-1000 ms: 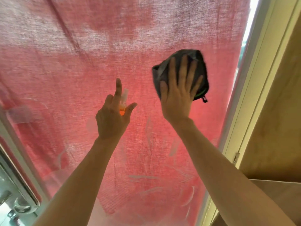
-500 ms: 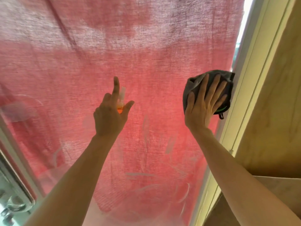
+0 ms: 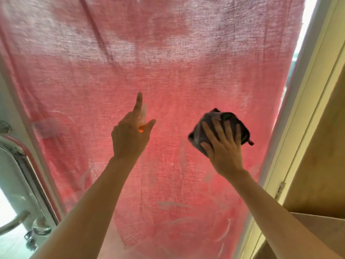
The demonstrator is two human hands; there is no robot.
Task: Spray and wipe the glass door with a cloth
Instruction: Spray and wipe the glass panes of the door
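The glass door (image 3: 168,75) fills the view, with a red curtain hanging behind the pane and pale streaks low on the glass. My left hand (image 3: 130,137) is raised in front of the pane and grips a small clear spray bottle (image 3: 142,118) holding orange liquid, with the forefinger pointing up beside the nozzle. Right of it, my right hand (image 3: 224,146) presses a bunched dark grey cloth (image 3: 220,120) with green trim flat against the glass, fingers spread over it.
The white door frame (image 3: 302,109) runs down the right side, beside a wooden panel (image 3: 324,146). At lower left are a metal lever handle (image 3: 15,221) and a lock fitting on the door's edge.
My right hand slid the cloth right to the frame, then back left and down across the glass. The left hand with the spray bottle stayed nearly still.
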